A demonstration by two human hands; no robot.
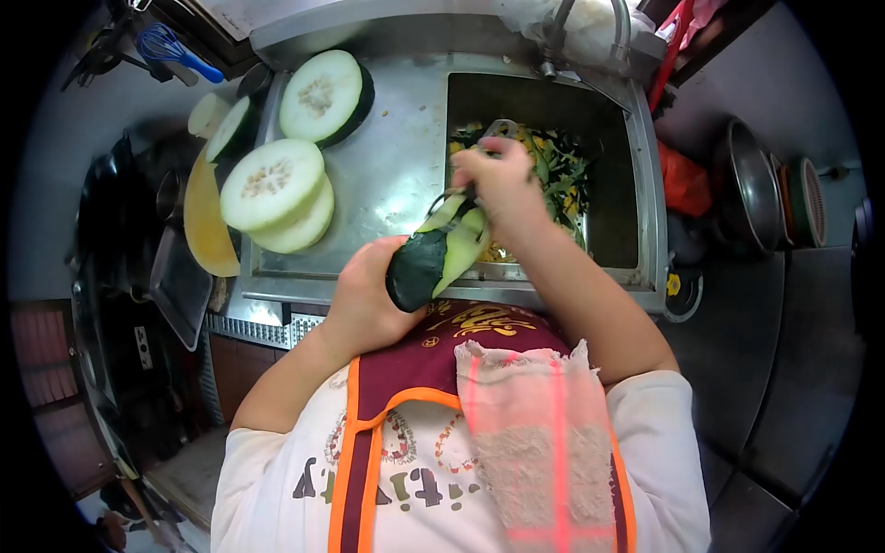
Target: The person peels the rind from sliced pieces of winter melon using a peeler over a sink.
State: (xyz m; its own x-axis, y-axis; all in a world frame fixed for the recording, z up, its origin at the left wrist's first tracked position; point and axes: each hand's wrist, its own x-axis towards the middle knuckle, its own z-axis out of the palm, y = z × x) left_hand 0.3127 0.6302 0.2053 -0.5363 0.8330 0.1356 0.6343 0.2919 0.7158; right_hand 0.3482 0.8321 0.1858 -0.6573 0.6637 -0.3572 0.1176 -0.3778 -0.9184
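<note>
My left hand [369,293] is wrapped round a piece of dark green winter melon [422,263], held tilted over the near edge of the sink. Part of its skin is off, showing pale green flesh. My right hand [502,184] is closed round a peeler [502,129], slightly blurred; the tool's working end lies against the melon's peeled side, and most of its handle is hidden by the fingers. Below, strips of peel [558,180] lie in the sink basin [608,217], mixed with yellow bits.
Cut winter melon rounds [275,182] and another thick round [323,97] rest on the steel drainboard [396,138]. At the left are a yellow board [207,217] and a metal tray [180,286]. A tap [550,60] stands behind the basin. Metal bowls [751,184] lean at the right.
</note>
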